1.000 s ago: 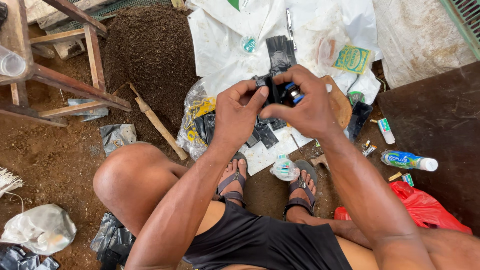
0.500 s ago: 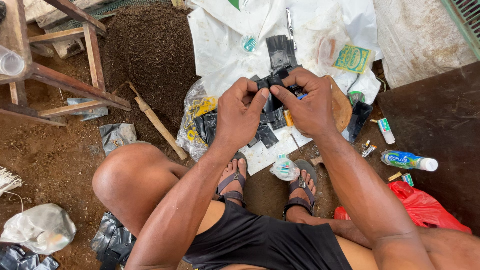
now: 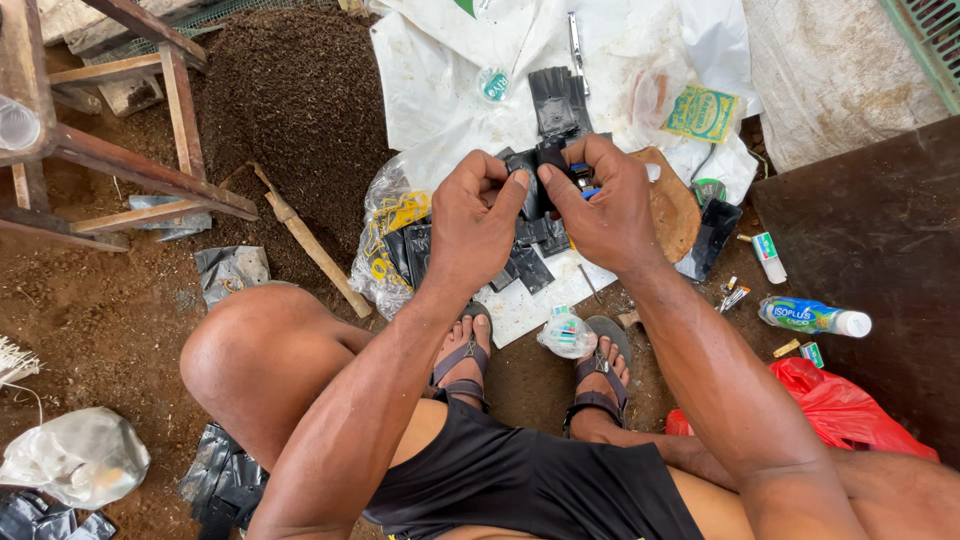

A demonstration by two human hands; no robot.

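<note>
Both hands meet over the middle of the white plastic sheet (image 3: 440,90) spread on the dirt floor, and together they pinch a small black plastic bag (image 3: 535,170): the left hand (image 3: 478,215) has its thumb and fingers closed on the bag's left edge, the right hand (image 3: 600,205) is closed on its right edge, and something blue peeks out between the right fingers, too hidden to make out. Most of the bag is covered by the fingers. Under the wrists lie more flat black bags (image 3: 525,262), partly hidden by the arms. Above the hands a stack of black bags (image 3: 558,100) lies flat on the sheet, with a round white-and-teal lid (image 3: 493,84) to its left and a square yellow-green packet (image 3: 702,113) to its right. A round wooden board (image 3: 672,205) shows just behind the right hand. On the right, well apart, a blue-labelled plastic bottle with a white cap (image 3: 812,317) lies on its side beside a dark panel, and a red plastic bag (image 3: 840,405) sits near the right elbow. A wooden frame (image 3: 110,160) is cut off at the left edge; bare soil lies open between it and the knee.
</note>
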